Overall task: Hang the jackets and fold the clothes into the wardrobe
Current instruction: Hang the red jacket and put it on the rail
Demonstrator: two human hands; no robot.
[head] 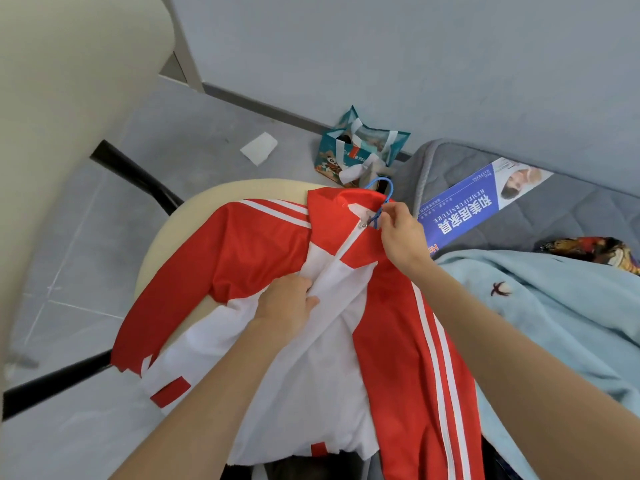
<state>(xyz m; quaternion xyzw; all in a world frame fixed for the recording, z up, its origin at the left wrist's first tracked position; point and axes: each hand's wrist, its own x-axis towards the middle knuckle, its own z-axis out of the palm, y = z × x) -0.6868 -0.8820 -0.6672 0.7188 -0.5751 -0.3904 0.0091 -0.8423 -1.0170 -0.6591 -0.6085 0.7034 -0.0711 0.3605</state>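
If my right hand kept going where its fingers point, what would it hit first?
Your right hand, pinching by the thin blue hanger, points up-left over the collar of the red and white zip jacket; it would probably meet the silver zip pull first; depth is unclear.

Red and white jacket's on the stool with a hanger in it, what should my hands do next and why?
Probably lift by the blue hanger hook with your right hand, which pinches there. The red and white zip-up jacket looks zipped nearly to the collar on the round cream seat, your left hand gripping its front: seemingly ready to hang.
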